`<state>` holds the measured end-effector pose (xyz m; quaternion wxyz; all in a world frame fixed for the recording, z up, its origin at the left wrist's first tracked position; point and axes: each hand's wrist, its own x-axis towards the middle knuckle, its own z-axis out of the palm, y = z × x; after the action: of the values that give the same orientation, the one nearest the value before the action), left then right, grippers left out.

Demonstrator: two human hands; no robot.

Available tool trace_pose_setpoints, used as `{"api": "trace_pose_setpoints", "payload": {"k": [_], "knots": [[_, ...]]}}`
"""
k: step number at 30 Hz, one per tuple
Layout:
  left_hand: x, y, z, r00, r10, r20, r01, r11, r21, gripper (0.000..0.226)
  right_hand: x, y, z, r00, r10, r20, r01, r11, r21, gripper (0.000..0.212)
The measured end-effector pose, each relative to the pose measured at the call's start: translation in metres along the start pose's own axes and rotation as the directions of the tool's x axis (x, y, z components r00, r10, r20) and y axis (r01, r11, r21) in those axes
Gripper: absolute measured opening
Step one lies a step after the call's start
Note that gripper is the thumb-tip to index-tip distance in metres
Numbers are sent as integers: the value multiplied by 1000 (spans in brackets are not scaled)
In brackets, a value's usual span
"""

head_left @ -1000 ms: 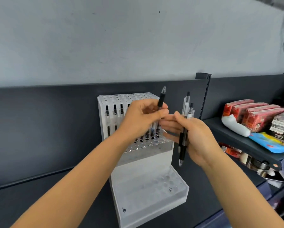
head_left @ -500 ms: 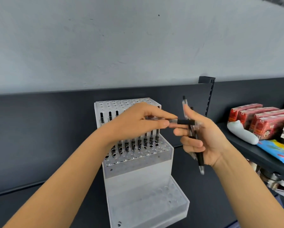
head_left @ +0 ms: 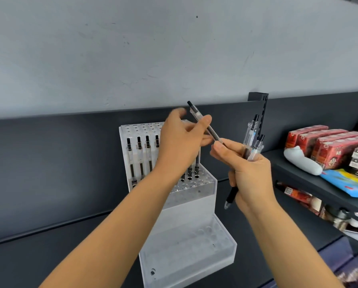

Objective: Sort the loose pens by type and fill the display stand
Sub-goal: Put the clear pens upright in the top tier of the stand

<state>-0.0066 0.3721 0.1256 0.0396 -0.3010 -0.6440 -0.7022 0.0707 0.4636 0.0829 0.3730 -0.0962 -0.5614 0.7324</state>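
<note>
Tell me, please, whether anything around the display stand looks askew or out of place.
Nothing stands out. Pens in the display stand sit upright; the one tilted pen is pinched in the left hand, and the right hand grips a bunch of pens.

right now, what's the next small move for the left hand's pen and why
Probably tip the single pen upright and lower it into a free hole beside the row of pens in the display stand. The left hand pinches it tilted, apart from the bundle in the right hand.
</note>
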Motion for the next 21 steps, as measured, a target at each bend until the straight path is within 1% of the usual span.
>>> {"api": "trace_pose_setpoints", "payload": {"k": [1,2,3,5,7,8,9,11,13,15,19,21], "knots": [[-1,-3,2,999,8,36,-8,1000,-19,15,-1,2,0,1000,17,-1,-17,1000,6,15],[-2,-6,3,997,45,60,-46,999,20,8,-1,4,-1,999,41,11,-41,999,-20,15],[-3,-9,4,994,78,73,-83,995,60,13,0,7,-3,997,69,18,-67,995,-72,15],[-1,-15,-1,990,129,62,-136,981,136,13,2,12,-10,992,123,-27,-125,973,-194,18],[5,-24,-8,986,163,30,-166,959,231,15,3,14,-18,978,178,-105,-199,946,-257,37],[10,-31,-10,985,169,28,-170,936,307,21,4,14,-23,968,206,-140,-235,941,-244,44],[14,-38,-11,985,169,39,-171,908,383,27,5,12,-28,959,234,-161,-263,944,-198,46],[16,-48,-8,986,149,79,-169,861,479,33,5,7,-33,949,283,-138,-293,954,-56,42],[15,-54,-2,984,119,130,-171,827,536,36,6,3,-37,952,296,-77,-296,955,17,33],[13,-58,2,981,91,170,-178,769,614,38,6,2,-41,959,279,-44,-279,960,1,25],[13,-57,5,982,69,177,-177,673,719,37,3,5,-48,970,241,26,-241,970,8,25],[11,-53,5,985,40,166,-154,631,760,47,2,7,-48,974,218,67,-216,976,-34,24]]}}
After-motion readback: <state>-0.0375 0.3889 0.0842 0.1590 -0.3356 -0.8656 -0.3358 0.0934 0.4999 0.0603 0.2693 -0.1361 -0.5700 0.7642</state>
